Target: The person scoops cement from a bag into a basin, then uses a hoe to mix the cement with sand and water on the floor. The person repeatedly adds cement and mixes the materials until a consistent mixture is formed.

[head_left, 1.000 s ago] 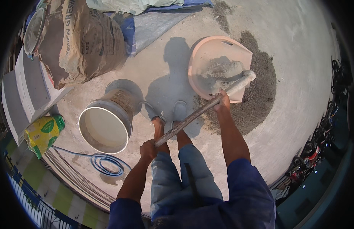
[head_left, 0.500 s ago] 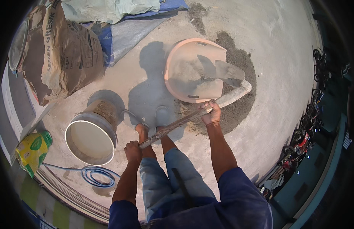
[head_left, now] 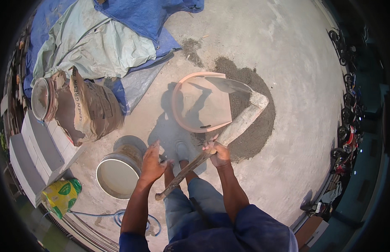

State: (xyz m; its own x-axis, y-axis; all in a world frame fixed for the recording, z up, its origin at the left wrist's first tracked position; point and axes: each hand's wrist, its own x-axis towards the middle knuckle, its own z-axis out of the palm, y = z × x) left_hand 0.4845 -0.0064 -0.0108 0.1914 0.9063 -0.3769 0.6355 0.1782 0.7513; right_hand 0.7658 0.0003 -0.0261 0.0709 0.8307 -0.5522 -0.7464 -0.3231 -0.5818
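A hoe [head_left: 241, 124] with a worn wooden handle slants up and away to the right. My right hand [head_left: 218, 152] is wrapped around the middle of its handle. My left hand [head_left: 154, 163] is off the handle, its fingers apart with nothing in them, left of the handle's near end. The grey hoe blade [head_left: 229, 85] hangs over the far part of a peach-coloured plastic basin [head_left: 176, 98] with one straight, cut-off side. Dark shadows fall inside the basin. Its right side lies against a spread pile of grey sand [head_left: 257, 134].
Left of my feet stands a round bucket [head_left: 98, 176] holding pale liquid. Behind it are an opened brown paper cement bag [head_left: 98, 111] and stacked pale blocks [head_left: 39, 145]. A yellow-green sack [head_left: 62, 195], blue hose [head_left: 119, 218] and tarps [head_left: 106, 42] lie around. Motorbikes [head_left: 346, 130] line the far right.
My left hand has let go of the handle's near end and moved up and away, opening. The hoe blade has shifted left over the basin. My view has shifted, showing more tarp.
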